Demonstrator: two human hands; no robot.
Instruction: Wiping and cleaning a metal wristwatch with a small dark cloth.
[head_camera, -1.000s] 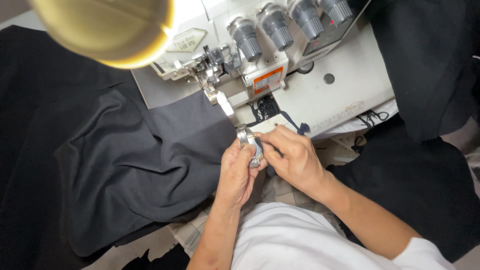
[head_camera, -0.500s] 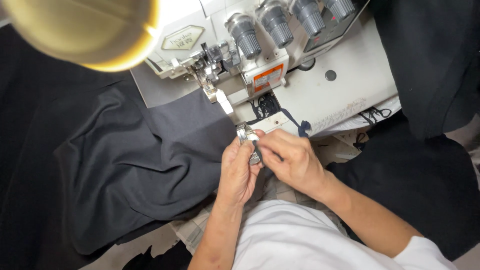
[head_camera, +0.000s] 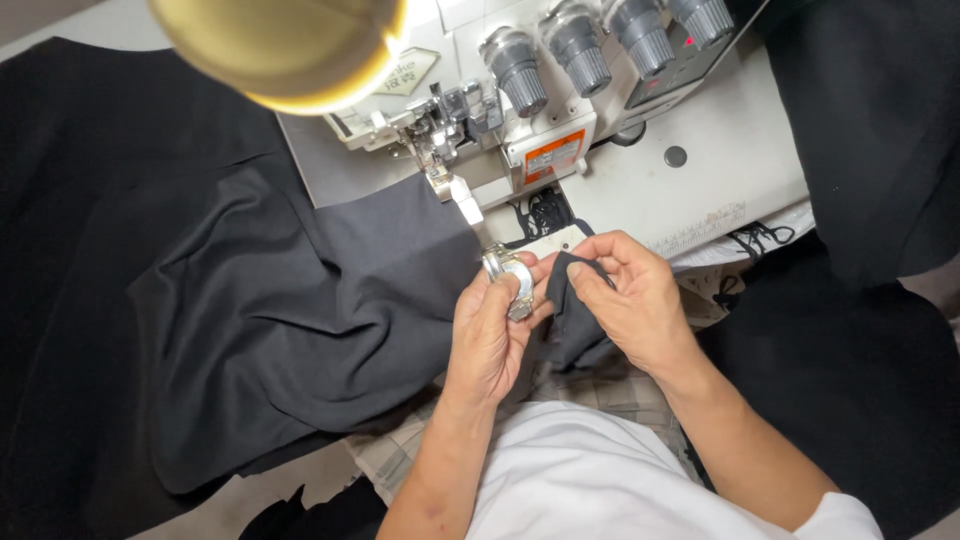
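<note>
Cloth (head_camera: 300, 320), dark grey, covers the table left of a white sewing machine (head_camera: 640, 150); black cloth (head_camera: 860, 120) lies at the right; the room does not show. Lamp (head_camera: 285, 45), yellow and blurred, hides the machine's top left; its dials are cut off above. Left hand (head_camera: 490, 335) is closed on a small metal tool (head_camera: 512, 280), kind unclear; right hand (head_camera: 635, 300) pinches a dark cloth piece (head_camera: 572, 320) just beside it, in front of the machine; black threads (head_camera: 545, 212) lie behind.

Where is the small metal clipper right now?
The metal clipper is centre frame in the left hand, just below the overlock machine, beside the right hand.
</note>
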